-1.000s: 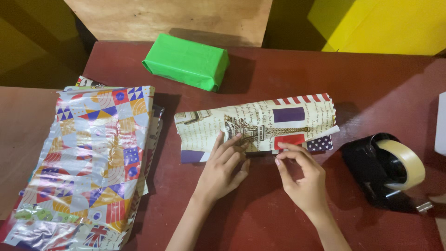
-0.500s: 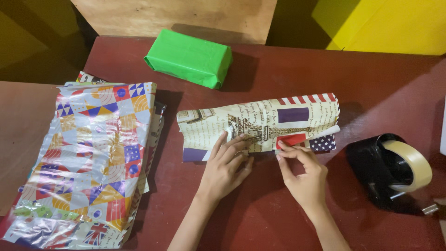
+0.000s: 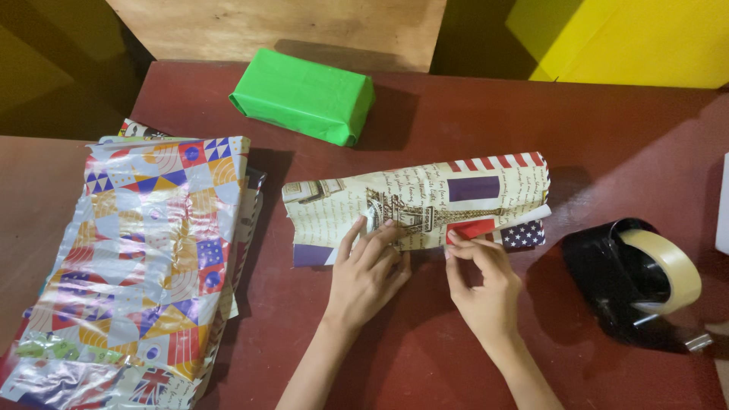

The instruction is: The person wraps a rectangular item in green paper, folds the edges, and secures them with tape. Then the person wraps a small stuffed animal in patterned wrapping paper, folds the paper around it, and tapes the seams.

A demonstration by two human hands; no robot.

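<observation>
Dark red table (image 3: 607, 129), seen from above.

Centre: parcel (image 3: 425, 199) lying on its long side, wrapped in cream paper printed with script, a tower drawing, flag patches and a red-and-white striped edge. Near edge of the paper loose along the seam; a purple patch showing at the lower left corner, a starred blue patch at the lower right.

Left hand (image 3: 366, 267): palm down, fingers spread and flat, pressing the loose paper edge against the parcel near the tower drawing. Holding nothing between the fingers; plain downward press.

Right hand (image 3: 486, 282): just beside the left, thumb and forefinger brought together in a pinch at the paper seam by the red patch. What sits between the fingertips too small to tell; possibly a bit of clear tape, not confirmable. Remaining fingers curled loosely.

Both hands touching the parcel's near side, close together but apart from each other.

Right of the parcel, near the right hand: black tape dispenser (image 3: 607, 277) with a roll of clear tape (image 3: 672, 269) mounted, standing on the table, well clear of the parcel.

Far side, beyond the parcel: green wrapped box (image 3: 304, 95), lying at a slight angle, untouched.

Left: stack of wrapping sheets (image 3: 144, 266), glossy, patterned in triangles and flag colours, overhanging toward the table's near-left corner. Apart from both hands.
</observation>
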